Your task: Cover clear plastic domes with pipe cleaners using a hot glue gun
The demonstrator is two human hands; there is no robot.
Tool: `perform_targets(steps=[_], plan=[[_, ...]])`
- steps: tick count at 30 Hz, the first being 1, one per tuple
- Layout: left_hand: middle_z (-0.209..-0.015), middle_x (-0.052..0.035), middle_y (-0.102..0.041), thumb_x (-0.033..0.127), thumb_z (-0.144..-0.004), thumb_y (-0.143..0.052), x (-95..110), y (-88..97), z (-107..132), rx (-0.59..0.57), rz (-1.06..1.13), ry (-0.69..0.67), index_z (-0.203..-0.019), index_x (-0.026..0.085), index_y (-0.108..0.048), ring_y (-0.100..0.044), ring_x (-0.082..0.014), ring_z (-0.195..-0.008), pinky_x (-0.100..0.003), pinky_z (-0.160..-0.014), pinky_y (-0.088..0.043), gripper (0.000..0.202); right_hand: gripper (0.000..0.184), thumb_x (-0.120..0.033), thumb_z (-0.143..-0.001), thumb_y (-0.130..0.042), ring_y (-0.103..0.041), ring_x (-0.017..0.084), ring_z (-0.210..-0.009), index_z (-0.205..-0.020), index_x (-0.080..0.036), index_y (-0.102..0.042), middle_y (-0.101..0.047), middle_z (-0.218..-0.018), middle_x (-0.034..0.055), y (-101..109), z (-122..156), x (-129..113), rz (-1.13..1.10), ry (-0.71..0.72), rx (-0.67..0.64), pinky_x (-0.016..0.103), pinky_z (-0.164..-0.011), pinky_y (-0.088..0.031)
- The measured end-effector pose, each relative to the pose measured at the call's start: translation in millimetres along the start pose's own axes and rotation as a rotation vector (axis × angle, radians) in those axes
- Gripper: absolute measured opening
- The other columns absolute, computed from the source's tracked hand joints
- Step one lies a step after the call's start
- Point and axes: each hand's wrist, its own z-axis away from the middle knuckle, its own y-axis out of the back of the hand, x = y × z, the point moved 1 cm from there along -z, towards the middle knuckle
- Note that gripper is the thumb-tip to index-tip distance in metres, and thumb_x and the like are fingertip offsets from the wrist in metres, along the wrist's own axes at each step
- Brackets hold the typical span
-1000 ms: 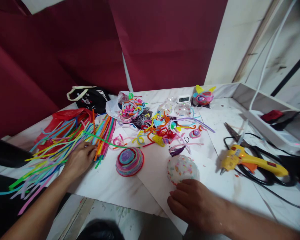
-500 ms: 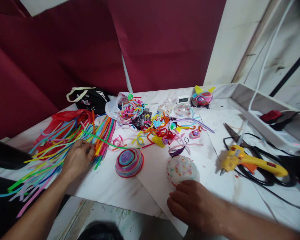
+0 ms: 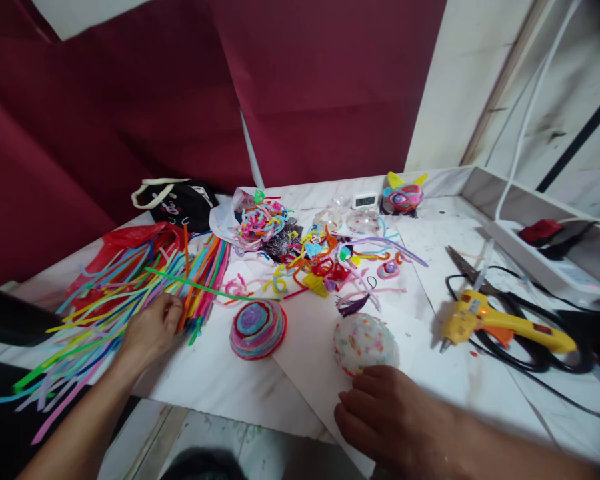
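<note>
My left hand (image 3: 153,328) is closed, its fingers bent down among a spread of coloured pipe cleaners (image 3: 97,320); whatever its fingertips pinch is hidden. Beyond it, a long green pipe cleaner (image 3: 215,290) lies across the bundle, reaching toward a dome wound in coloured spirals (image 3: 257,330). Close to the table's front edge, my right hand (image 3: 380,417) has its fingers curled in, and nothing shows in them. Its knuckles are beside the near rim of a whitish, colour-speckled dome (image 3: 366,340), partly covering that rim; whether they touch is unclear.
At the right lie a yellow glue gun (image 3: 510,323), black-handled scissors (image 3: 473,270) and a power strip (image 3: 550,260) with cords. Pipe cleaner scraps (image 3: 325,267) fill the middle. Behind are a black bag (image 3: 180,207), a small clock (image 3: 365,200) and a yellow-horned ball (image 3: 404,197).
My left hand has shifted slightly left and down over the pipe cleaners. The left end of the long green one now lies farther left. My right hand has hardly moved.
</note>
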Motion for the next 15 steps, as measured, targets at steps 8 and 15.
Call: perform_targets(steps=[8,15], plan=[[-0.101,-0.0121,-0.072,0.045,-0.076,-0.034,-11.2,-12.5,8.5,-0.036,0.139,-0.142,-0.066,0.024,-0.05,-0.067,-0.0279,-0.091,-0.038,-0.079,-0.051,0.028,0.016,-0.012,-0.092,-0.05,-0.043,0.015,-0.054,-0.078,-0.016,-0.056,-0.057,-0.065,0.0014,-1.4,0.3,0.7,-0.011,-0.003,-0.012,0.032,-0.051,-0.024],[-0.109,-0.0072,-0.073,0.056,-0.075,-0.037,-19.2,-1.7,19.3,-0.055,0.218,-0.144,-0.078,0.025,-0.064,-0.07,-0.026,-0.095,-0.034,-0.08,-0.054,0.041,0.014,-0.013,-0.092,-0.051,-0.045,0.015,-0.054,-0.08,-0.015,-0.057,-0.057,-0.065,0.0008,-0.9,0.0,1.6,0.019,0.011,-0.008,0.033,-0.051,-0.025]])
